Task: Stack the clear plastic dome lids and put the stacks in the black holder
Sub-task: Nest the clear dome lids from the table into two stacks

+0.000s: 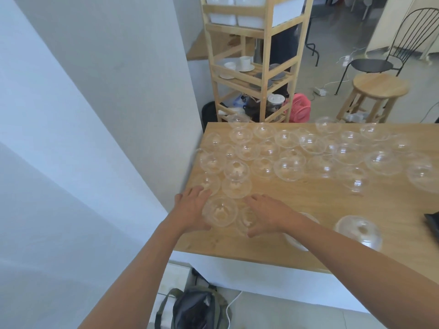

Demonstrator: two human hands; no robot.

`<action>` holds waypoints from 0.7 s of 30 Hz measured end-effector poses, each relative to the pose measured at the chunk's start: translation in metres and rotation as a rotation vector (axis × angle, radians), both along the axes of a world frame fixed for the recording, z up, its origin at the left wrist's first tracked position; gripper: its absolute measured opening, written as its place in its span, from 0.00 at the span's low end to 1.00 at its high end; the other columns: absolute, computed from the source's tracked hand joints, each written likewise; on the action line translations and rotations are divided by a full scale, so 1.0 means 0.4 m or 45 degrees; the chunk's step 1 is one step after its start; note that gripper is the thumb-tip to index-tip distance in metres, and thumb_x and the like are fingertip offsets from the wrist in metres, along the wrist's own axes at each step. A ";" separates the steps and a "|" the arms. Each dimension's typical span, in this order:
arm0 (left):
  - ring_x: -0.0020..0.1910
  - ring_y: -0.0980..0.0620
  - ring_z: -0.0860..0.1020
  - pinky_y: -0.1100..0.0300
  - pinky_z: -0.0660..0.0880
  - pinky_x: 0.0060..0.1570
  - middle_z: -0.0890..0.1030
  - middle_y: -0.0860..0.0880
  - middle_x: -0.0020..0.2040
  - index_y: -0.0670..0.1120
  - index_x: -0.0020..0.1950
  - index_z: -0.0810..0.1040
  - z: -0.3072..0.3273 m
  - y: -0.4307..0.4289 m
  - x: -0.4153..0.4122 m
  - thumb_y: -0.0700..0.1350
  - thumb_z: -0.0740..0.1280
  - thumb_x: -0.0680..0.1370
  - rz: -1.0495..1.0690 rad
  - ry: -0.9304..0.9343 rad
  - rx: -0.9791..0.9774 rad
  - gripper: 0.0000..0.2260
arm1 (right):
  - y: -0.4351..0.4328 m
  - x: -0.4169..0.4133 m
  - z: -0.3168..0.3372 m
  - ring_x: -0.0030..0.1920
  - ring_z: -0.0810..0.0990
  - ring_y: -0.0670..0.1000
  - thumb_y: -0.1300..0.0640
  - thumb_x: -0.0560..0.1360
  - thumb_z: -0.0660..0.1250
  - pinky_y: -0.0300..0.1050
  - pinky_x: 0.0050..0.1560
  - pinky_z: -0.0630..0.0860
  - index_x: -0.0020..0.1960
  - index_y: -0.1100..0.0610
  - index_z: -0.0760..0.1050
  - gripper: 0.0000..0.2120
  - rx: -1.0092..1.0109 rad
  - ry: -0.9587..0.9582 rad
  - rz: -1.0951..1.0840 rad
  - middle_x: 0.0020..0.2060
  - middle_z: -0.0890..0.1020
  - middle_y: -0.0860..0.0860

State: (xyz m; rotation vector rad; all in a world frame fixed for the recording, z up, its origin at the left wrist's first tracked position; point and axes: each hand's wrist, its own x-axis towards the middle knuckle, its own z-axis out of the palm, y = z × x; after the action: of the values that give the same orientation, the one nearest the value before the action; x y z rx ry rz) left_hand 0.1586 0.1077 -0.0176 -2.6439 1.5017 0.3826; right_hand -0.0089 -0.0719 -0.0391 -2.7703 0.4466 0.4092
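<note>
Head view. Light wooden counter (pixel 308 200), near-left corner.

Left hand (pixel 192 210): fingers and thumb curve round the left side of a clear plastic dome lid (pixel 219 211), which sits dome-up on the counter.

Right hand (pixel 268 214): fingers and thumb cup a second clear dome lid (pixel 247 222) just beside the first. The hands are near each other, one lid each.

Many loose clear dome lids (pixel 289 168) lie scattered across the far half of the counter, some overlapping. Another clear domed lid (pixel 358 230) sits near the front edge.

Black holder (pixel 432 222): only a corner shows at the right frame edge, well apart from both hands.
</note>
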 end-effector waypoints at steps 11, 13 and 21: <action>0.70 0.45 0.61 0.42 0.59 0.67 0.66 0.47 0.70 0.49 0.76 0.54 -0.044 -0.091 -0.019 0.61 0.77 0.64 -0.223 -0.086 0.130 0.48 | 0.019 0.017 -0.054 0.59 0.73 0.55 0.43 0.63 0.78 0.49 0.53 0.73 0.67 0.54 0.67 0.38 -0.024 0.038 -0.036 0.59 0.73 0.53; 0.70 0.44 0.61 0.42 0.59 0.66 0.67 0.47 0.69 0.49 0.75 0.55 -0.051 -0.098 -0.019 0.62 0.76 0.64 -0.225 -0.095 0.153 0.48 | 0.016 0.016 -0.055 0.60 0.72 0.55 0.44 0.63 0.79 0.49 0.54 0.73 0.68 0.54 0.66 0.39 -0.008 0.038 -0.040 0.60 0.72 0.53; 0.63 0.45 0.64 0.47 0.64 0.63 0.66 0.47 0.63 0.61 0.77 0.49 -0.045 -0.101 -0.019 0.60 0.76 0.64 -0.226 -0.052 0.078 0.49 | 0.005 0.012 -0.056 0.58 0.73 0.54 0.47 0.63 0.78 0.49 0.51 0.76 0.67 0.52 0.66 0.36 0.081 0.009 -0.051 0.57 0.72 0.51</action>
State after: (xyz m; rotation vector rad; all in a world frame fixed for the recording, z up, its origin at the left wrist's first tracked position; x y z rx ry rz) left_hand 0.1511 0.0671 -0.0354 -2.4326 1.6667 0.3520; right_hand -0.0039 -0.0698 -0.0614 -2.6944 0.4818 0.4169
